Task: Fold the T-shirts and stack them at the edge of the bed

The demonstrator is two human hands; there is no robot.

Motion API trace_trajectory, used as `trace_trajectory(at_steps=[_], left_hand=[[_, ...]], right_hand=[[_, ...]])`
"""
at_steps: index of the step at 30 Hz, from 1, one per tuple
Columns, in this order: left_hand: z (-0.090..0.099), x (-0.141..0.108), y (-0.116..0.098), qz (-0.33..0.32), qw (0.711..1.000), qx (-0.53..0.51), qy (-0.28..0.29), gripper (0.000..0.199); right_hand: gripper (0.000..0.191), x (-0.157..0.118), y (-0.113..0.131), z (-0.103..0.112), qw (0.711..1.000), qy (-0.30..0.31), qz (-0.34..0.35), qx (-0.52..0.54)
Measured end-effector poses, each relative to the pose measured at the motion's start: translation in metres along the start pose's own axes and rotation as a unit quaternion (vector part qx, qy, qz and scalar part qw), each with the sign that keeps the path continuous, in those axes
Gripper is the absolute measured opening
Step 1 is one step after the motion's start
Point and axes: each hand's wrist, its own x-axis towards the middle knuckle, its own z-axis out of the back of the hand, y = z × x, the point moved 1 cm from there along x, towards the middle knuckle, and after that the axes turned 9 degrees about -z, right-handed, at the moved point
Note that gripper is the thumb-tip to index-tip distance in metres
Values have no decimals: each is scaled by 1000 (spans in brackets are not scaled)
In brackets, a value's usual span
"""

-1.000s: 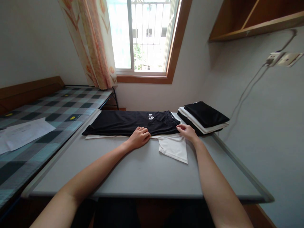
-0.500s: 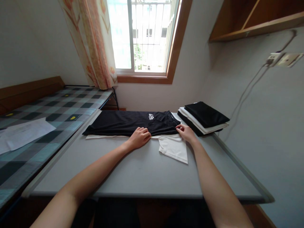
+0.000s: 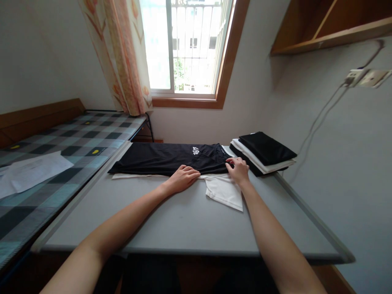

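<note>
A black T-shirt [image 3: 159,157] with white lettering lies folded lengthwise across the far part of the table. From under its near edge a white short sleeve [image 3: 225,192] sticks out, along with a thin white strip of cloth. My left hand [image 3: 183,178] rests flat, fingers stretched, on the shirt's near edge around the middle. At the collar end, my right hand [image 3: 239,169] has its thumb and fingers pinched on the black fabric near the shoulder. The right fingertips are partly hidden.
To the right stands a stack of folded black and white clothes [image 3: 265,151]. The grey table [image 3: 183,220] adjoins a bed with a checked mattress [image 3: 101,134], where paper sheets [image 3: 36,171] lie. A wooden shelf [image 3: 324,36] and cable hang on the right wall.
My left hand has slid slightly right along the shirt's edge, its fingers straighter. The right hand has turned and shifted slightly at the collar end. The shirt lies nearly the same.
</note>
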Motion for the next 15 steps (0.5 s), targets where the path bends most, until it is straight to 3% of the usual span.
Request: trace_trajectory(at_steps=[3,8,12,15], left_hand=[[-3,-2,2,72,996,12,-43,36],[-9,-5,10,226,967,66,-101,37],[-12,-5,15,279,954,41,-97,34],[-12,-5,16,262,962,5,-76,36]], right_hand=[[21,-5,15,3,997,30,67,25],[24,-11,27,0,986,90,138,32],[23,-12,26,-4,983,112,142,29],[21,-12,25,-5,983,120,139,25]])
